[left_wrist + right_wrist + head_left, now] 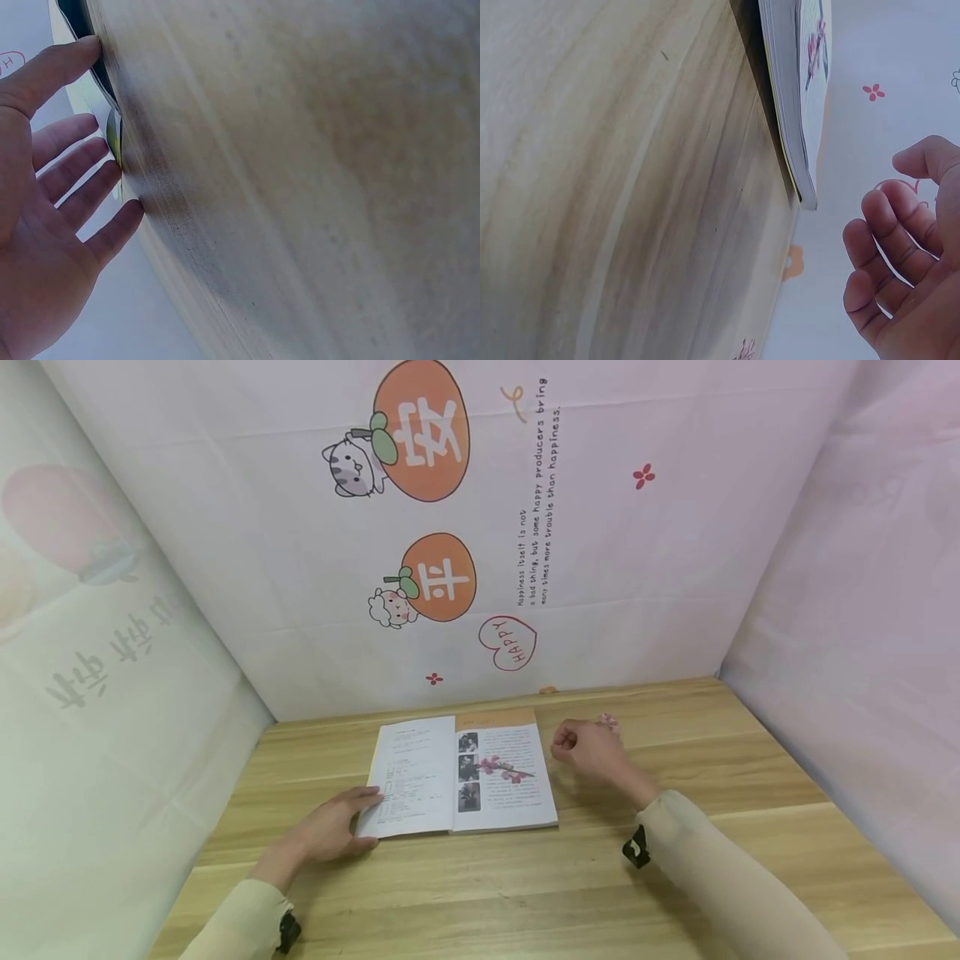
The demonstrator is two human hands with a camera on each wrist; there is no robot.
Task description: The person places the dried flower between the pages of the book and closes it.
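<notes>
Your book (453,781) lies open on the wooden counter (450,893), close to its far edge and nearer the far left corner than the far right one. The left page carries lines of print; the right page has an orange band along its top, three dark photos (468,768) in a column beside the spine, and a pink blossom sprig (506,768) slanting across the middle, its stem end toward the page's outer edge. Whether that sprig is loose or printed cannot be told.

Your left hand (336,827) rests at the book's lower left corner, fingers spread and fairly straight on the outer margin of the left page, thumb apart from them at the near edge. Your right hand (592,750) hangs over the counter just beyond the book's right edge, its fingers loosely bent with a gap to the thumb, gripping nothing. Behind that hand, toward the counter's far edge, a pink flower (609,722) shows partly hidden.

Your pale sleeves (720,868) reach in from the near edge, a black device (636,847) strapped at the right wrist. Along the far edge stands a white sheet (637,568) printed with orange fruits (423,431) and a red heart outline (508,643)
</notes>
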